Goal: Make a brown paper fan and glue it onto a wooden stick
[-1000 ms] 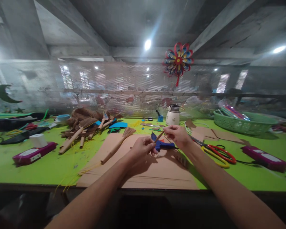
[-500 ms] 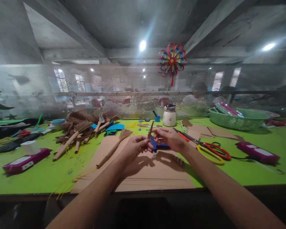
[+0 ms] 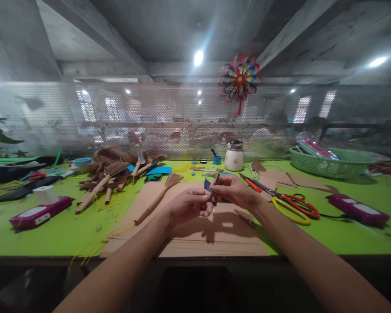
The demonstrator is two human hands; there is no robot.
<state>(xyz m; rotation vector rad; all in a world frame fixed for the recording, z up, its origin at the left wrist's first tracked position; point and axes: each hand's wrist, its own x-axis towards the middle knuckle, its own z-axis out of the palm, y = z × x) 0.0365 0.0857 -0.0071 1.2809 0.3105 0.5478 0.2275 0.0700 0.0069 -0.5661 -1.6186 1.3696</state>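
Note:
In front of me, my left hand [image 3: 193,203] and my right hand [image 3: 233,191] meet above a stack of brown paper sheets [image 3: 211,245]. A narrow brown paper strip [image 3: 217,179] stands up between them, pinched by my right thumb and fingers. My left fingertips are closed at its lower end. Just behind the fingers is a blue glue gun [image 3: 207,184], mostly hidden by my hands. To their left, a rolled paper piece with a fringed end [image 3: 156,200] lies on the sheets.
Scissors with yellow and red handles [image 3: 295,209] lie right of my right forearm. Purple power strips [image 3: 358,209] sit at both sides. Rolled brown pieces [image 3: 99,189] are heaped at left. A white jug [image 3: 233,157] and a green basket [image 3: 332,165] stand at the back.
The paper strip has shifted slightly right, and my right fingers have closed on it. My left fingers have slid to its lower end. The view has shifted slightly.

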